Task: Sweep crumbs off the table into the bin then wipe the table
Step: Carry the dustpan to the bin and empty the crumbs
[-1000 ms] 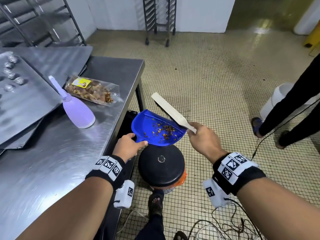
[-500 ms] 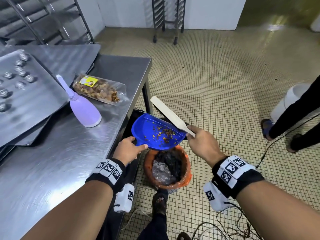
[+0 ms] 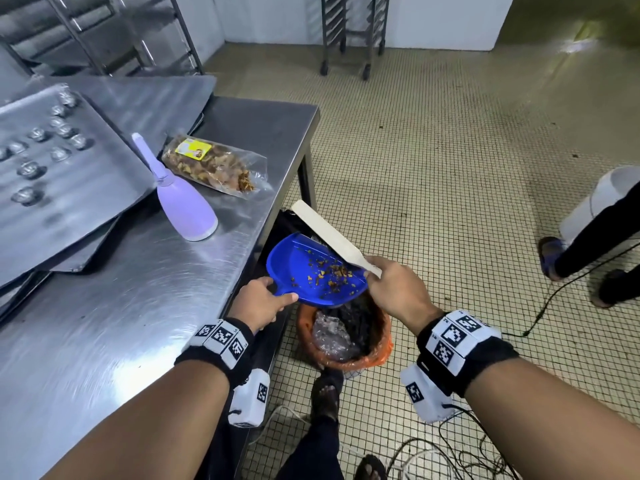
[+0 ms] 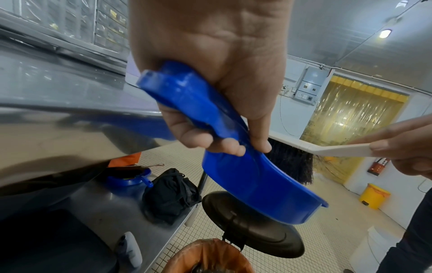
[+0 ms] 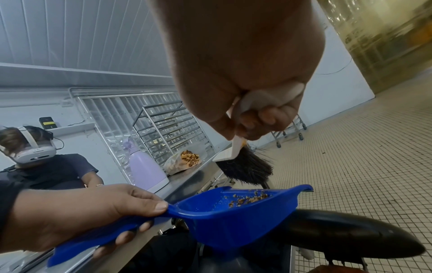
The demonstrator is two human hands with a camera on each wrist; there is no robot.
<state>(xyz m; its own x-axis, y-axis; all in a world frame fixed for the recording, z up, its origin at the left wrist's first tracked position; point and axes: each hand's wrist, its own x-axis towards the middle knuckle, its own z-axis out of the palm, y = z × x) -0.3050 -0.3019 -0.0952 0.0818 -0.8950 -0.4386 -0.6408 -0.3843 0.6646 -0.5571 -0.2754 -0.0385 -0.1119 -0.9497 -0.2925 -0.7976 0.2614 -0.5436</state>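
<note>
beside the steel table (image 3: pixel 145 306), over the floor, the left hand (image 3: pixel 258 301) wraps its fingers round the handle of a blue dustpan (image 3: pixel 311 271) holding brown crumbs (image 3: pixel 332 271), gathered toward the side nearest the right hand (image 3: pixel 394 289). that hand grips the white handle of a black-bristled brush (image 3: pixel 329 233), its bristles behind the pan. below sits a pedal bin (image 3: pixel 346 332) with an orange liner (crumpled plastic inside). a second ago its black lid (image 4: pixel 252 225) was closed; now it stands open and the pan hangs over the mouth. on the table rest a lilac bottle (image 3: pixel 183 202) and a snack bag (image 3: pixel 214 168).
</note>
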